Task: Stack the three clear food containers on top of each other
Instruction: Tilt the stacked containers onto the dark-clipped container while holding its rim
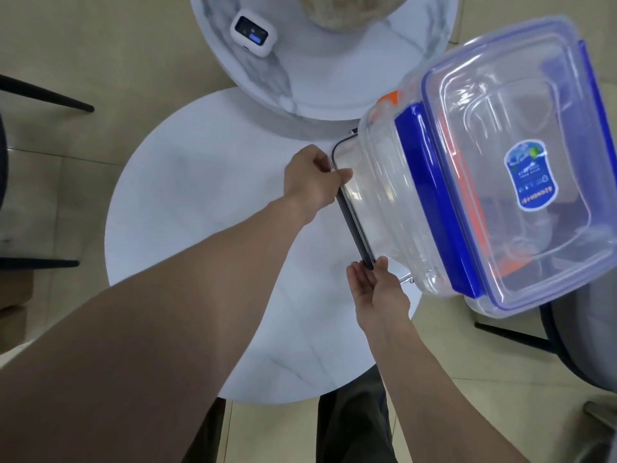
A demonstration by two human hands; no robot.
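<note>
A tall pile of clear food containers stands at the right edge of the white round table [200, 235]. The top container [521, 182] has a blue-rimmed lid, blue clips and a blue sticker. Through it shows a container with orange clips [389, 99]. The bottom container [354, 225] has a dark rim along its left side. My left hand [312, 178] pinches the far corner of that rim. My right hand [377, 289] rests against its near corner with fingers straight and the thumb on the rim's end.
A second, higher marble round table [334, 81] overlaps the far side and carries a small white device [253, 35] and a beige object [350, 8]. Black chair legs [50, 98] stand left. Another chair [581, 345] stands right, close to the pile.
</note>
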